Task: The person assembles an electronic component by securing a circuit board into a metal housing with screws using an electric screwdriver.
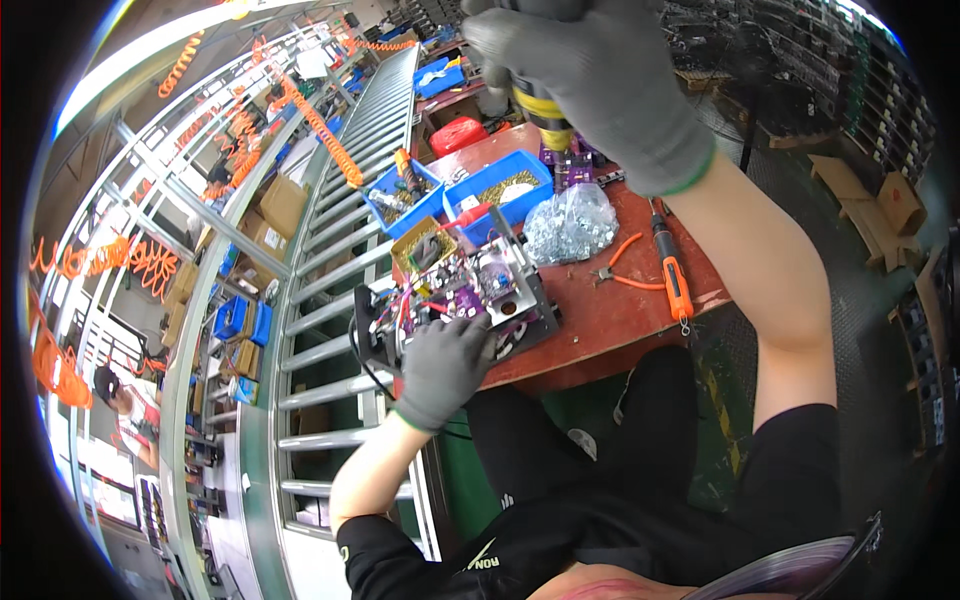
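Note:
My left hand (pixel 446 368), in a grey glove, lies over the near edge of an open electronic unit (pixel 494 283), its fingers bent against it. The unit has a black frame, purple circuit boards and red wires. High at the top of the view my right hand (pixel 610 85), gloved too, is closed around a yellow-and-black cylindrical tool (pixel 543 112); its upper part is cut off by the picture's edge. The tool's lower end hangs over the far side of the red table (pixel 585 325), close to some purple parts (pixel 573 170).
Blue bins (pixel 535 165) of small brass-coloured fasteners and a clear bag (pixel 570 224) of silvery pieces stand behind the unit. Orange-handled pliers (pixel 630 278) and an orange-and-black screwdriver (pixel 673 270) lie at the right. A roller conveyor (pixel 330 325) runs along the left.

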`<state>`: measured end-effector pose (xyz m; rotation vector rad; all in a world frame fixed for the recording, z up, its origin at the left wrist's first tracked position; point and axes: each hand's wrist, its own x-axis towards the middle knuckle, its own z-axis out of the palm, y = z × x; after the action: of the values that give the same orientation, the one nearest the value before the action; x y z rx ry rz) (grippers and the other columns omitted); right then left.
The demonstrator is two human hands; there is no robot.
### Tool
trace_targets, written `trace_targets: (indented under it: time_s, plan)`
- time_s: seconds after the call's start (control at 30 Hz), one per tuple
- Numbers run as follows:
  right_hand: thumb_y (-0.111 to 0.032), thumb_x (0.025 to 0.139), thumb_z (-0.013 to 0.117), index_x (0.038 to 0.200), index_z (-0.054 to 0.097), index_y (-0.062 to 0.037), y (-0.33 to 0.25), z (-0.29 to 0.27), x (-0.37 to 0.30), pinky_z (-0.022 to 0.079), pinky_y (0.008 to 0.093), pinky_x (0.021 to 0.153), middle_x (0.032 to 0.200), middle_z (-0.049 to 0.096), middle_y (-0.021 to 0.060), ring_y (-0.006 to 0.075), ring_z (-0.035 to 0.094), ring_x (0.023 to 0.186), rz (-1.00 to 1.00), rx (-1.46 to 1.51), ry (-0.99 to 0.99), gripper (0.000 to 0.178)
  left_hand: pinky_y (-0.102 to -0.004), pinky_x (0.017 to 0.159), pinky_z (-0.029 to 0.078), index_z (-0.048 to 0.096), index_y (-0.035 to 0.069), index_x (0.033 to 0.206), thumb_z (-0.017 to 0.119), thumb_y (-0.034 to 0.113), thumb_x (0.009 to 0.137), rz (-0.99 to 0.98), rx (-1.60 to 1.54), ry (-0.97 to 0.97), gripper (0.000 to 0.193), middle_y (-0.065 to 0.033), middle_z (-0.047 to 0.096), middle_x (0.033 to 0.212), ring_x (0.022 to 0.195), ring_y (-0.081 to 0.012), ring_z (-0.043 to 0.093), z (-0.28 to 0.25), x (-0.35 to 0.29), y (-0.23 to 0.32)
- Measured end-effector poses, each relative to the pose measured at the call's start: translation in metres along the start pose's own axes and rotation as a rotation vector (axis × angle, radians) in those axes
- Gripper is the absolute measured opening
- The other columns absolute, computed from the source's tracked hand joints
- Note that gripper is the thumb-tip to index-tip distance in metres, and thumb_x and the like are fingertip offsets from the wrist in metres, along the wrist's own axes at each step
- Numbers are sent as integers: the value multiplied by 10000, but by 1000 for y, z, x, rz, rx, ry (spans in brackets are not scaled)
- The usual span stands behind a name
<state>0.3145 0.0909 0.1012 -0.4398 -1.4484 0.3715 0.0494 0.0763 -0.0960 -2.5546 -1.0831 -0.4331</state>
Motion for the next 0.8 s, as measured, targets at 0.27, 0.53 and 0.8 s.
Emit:
trace_targets:
  time_s: [0.27, 0.53, 0.8]
  plan:
    - [-154, 797, 725, 1021, 577, -16, 54, -42, -1, 495, 286, 715, 835, 615, 22, 101, 582, 738, 57, -247, -8, 302, -480, 772, 548, 736, 115, 946, 582, 264, 887, 90, -21, -244, 222, -152, 712, 906, 873, -362, 687, 87, 233, -163]
    - [-238, 756, 739, 925, 618, -59, 154, -57, 4, 576, 414, 729, 791, 661, 126, 304, 703, 754, -148, -501, 105, 274, -443, 965, 516, 720, 143, 1172, 567, 175, 847, 146, -40, -861, 360, -164, 712, 1151, 1095, -350, 670, 310, 288, -251]
    - [-305, 750, 748, 937, 633, -24, 190, -69, 9, 576, 443, 701, 756, 657, 146, 325, 697, 713, -186, -499, 69, 357, -414, 761, 501, 753, 104, 961, 660, 207, 858, 332, -224, -748, 173, -117, 705, 875, 823, -274, 652, 331, 317, -251]
